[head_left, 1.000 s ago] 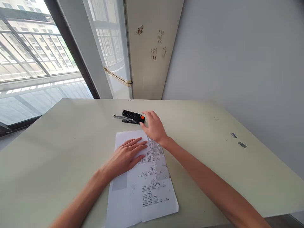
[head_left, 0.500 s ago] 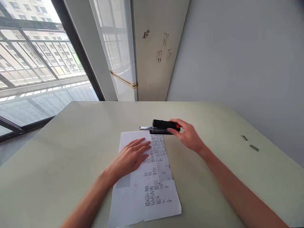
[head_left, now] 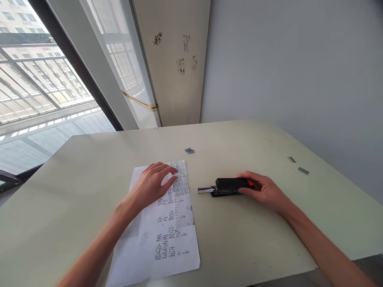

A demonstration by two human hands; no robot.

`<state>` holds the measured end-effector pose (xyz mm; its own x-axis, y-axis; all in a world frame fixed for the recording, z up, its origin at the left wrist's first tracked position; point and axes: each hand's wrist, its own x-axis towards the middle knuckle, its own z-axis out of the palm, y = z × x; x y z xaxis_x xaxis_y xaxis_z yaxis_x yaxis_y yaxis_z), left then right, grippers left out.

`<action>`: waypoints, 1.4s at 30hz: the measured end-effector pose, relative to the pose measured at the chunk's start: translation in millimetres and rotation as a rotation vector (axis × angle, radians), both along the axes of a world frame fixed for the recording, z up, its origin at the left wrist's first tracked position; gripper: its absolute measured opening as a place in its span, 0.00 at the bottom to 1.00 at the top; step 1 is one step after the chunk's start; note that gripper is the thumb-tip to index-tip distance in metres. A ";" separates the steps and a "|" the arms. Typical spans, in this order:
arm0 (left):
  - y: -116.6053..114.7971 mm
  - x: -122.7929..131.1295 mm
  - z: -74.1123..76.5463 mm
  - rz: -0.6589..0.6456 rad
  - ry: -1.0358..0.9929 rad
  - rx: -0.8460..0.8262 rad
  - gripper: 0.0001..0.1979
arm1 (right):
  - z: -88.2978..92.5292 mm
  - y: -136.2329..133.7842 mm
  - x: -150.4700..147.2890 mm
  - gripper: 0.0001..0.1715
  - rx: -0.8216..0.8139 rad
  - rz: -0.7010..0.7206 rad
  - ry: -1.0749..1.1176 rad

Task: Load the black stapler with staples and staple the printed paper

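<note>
A black stapler (head_left: 231,185) with a red spot near its rear end is held by my right hand (head_left: 263,190), thumb on the near side and fingers on the far side. Its silver staple tray (head_left: 206,190) sticks out to the left. It is at the table surface, right of the printed papers (head_left: 176,255). My left hand (head_left: 152,183) is over the upper part of these sheets, its fingers bent and thumb apart, holding nothing. Whether its fingertips touch the paper I cannot tell.
Several staple strips (head_left: 189,150) lie beyond the papers on the pale table (head_left: 89,191). Two more strips, a smaller one (head_left: 291,159) and a larger one (head_left: 303,170), lie at the right. A grey wall (head_left: 284,59) and a stained cabinet-like panel (head_left: 179,91) stand behind.
The stapler has moved from over the top edge of the papers to their right, down toward the table. My left hand's fingers, flat before, are now bent. The view has turned right.
</note>
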<state>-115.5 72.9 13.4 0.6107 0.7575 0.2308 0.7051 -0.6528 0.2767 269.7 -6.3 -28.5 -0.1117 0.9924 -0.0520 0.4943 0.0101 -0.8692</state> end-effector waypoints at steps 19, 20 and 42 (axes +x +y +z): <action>4.7 47.3 -9.6 -0.288 -0.081 -0.368 0.10 | -4.3 13.8 -12.5 0.27 0.028 -0.250 0.291; 5.1 47.2 -11.1 -0.298 -0.085 -0.369 0.10 | -4.3 14.4 -13.6 0.27 0.031 -0.243 0.286; 17.4 109.5 -23.9 -0.416 -0.173 -0.368 0.16 | 1.3 15.8 -25.5 0.29 -0.009 -0.090 0.306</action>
